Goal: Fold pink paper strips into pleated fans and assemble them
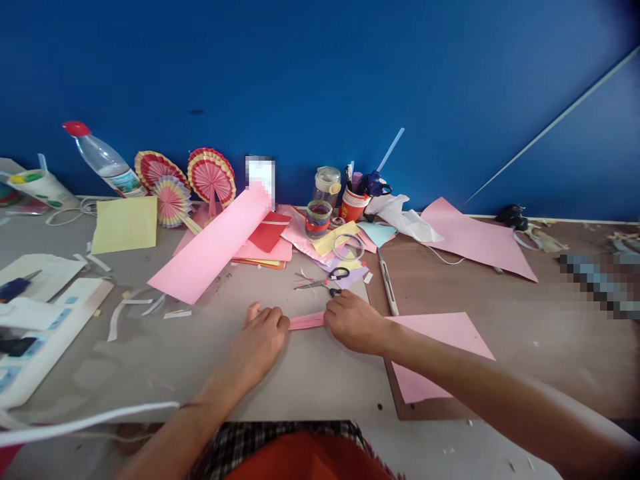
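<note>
Narrow folded pink paper strip, near-middle of the bench, running left to right between both hands; can't tell if its underside touches the bench. Left hand closed over the strip's left end, fingers curled, right hand closed on the right end; fingertips mostly hidden, so exact pinch unclear. Dark line along the strip, likely a fold edge.

Step looks like flattening or creasing the fold. To do it well: line up long edges first, hold both ends level, press from middle outward, steady force, no twist; thin paper, would probably buckle if the hands push toward each other.

Just far of the right hand: black-handled scissors; open blades point left, so mind the knuckles. Utility knife to the right of them. Pink sheet partly under the right forearm, easy to drag, keep that arm lifted. Far left, long pink sheet over a paper pile, pleated paper fan behind it. Far middle, red paper cup with tools. Left edge, white power strip
</note>
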Motion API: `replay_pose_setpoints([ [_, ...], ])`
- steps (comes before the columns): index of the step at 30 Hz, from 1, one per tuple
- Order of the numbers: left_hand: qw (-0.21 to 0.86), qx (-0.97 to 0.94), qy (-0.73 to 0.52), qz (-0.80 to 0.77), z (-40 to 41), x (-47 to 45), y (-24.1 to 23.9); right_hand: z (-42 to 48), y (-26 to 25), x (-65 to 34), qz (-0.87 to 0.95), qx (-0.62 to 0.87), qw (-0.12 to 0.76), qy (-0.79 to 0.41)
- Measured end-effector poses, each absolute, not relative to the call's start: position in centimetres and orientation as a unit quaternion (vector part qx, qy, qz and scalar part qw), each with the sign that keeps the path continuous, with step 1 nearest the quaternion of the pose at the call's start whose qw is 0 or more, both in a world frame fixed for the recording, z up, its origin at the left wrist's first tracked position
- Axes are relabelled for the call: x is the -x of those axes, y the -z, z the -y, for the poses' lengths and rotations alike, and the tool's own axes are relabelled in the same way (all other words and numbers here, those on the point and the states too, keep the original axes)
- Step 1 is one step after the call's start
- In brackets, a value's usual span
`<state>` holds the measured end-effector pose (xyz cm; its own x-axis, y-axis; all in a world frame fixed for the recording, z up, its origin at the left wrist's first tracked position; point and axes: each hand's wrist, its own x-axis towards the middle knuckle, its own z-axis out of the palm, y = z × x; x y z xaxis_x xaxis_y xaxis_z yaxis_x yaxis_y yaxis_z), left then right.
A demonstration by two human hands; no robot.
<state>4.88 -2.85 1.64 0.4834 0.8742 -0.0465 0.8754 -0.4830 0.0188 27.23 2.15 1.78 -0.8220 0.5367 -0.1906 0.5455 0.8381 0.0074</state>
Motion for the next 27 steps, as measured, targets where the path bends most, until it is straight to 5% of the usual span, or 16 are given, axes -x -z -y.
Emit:
replay_pose_setpoints([
  [7,0.207,-0.826,0.025,-0.524,2.5,-4.5,-3.6,-2.5,-4.0,-27.9,-0.874,-0.366,0.122,0.294],
  [17,-0.012,-0.888,-0.007,-0.460,3.4,-4.2,-0.6,-0.9,0.3,-27.7,-0.952,-0.305,0.033,-0.013],
  [22,-0.024,-0.902,-0.011,-0.431,4.0,-3.5,-0.2,0.5,0.5,-28.5,-0.966,-0.256,-0.023,-0.030],
  [27,-0.015,-0.912,-0.006,-0.409,4.9,-3.0,-0.5,1.9,-0.4,-28.4,-0.977,-0.209,0.018,-0.028],
])
